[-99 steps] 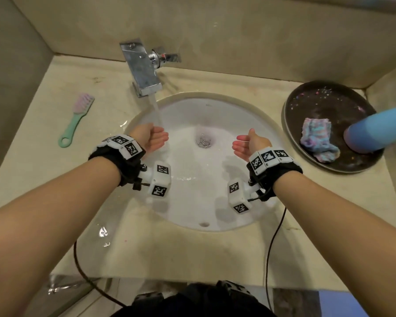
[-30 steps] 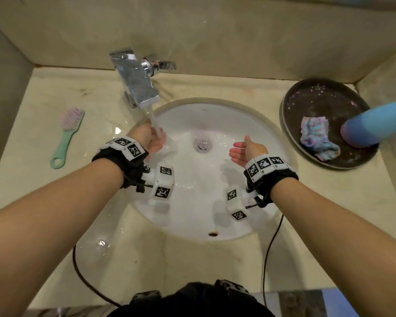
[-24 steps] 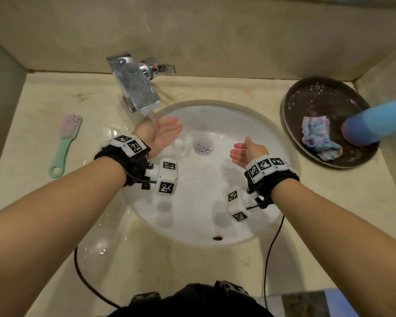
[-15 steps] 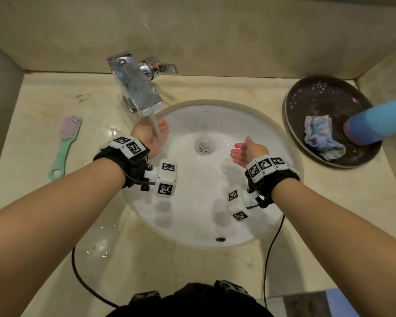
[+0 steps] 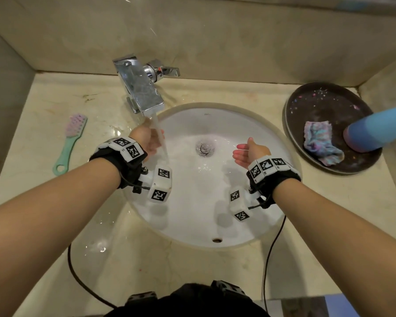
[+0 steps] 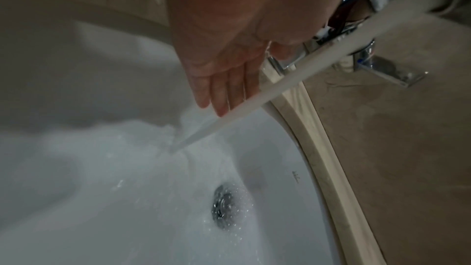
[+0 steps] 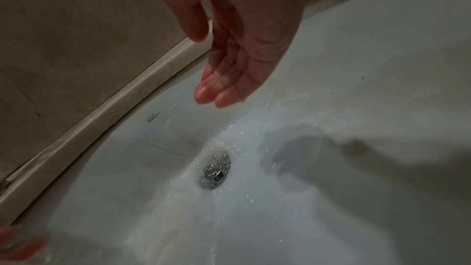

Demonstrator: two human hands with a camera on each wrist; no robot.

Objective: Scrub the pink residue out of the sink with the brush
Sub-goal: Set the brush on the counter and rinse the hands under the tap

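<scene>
White sink (image 5: 192, 220); both hands flat, empty, left hand (image 5: 144, 139) beside stream (image 5: 161, 143).

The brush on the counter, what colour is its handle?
Mint green, with pinkish-lilac bristles; the brush shows best in the head view.

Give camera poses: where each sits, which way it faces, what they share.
Head: on the head, facing down at the sink; shows both forearms, left hand, right hand.
Left wrist: faces along the open left hand beside the water stream.
Right wrist: faces along the open right hand.
Shared: the drain.
</scene>
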